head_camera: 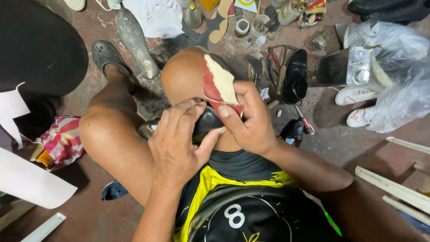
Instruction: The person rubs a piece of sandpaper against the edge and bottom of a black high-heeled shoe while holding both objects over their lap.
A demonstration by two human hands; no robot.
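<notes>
Both our hands grip one black shoe propped against our knee: left hand clasps its upper, right hand pinches the peeling red-and-cream sole. Tools lie beyond on the floor.

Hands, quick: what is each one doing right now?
Left hand: closed on the shiny black shoe.
Right hand: pinching the shoe's red and cream sole piece.
</notes>
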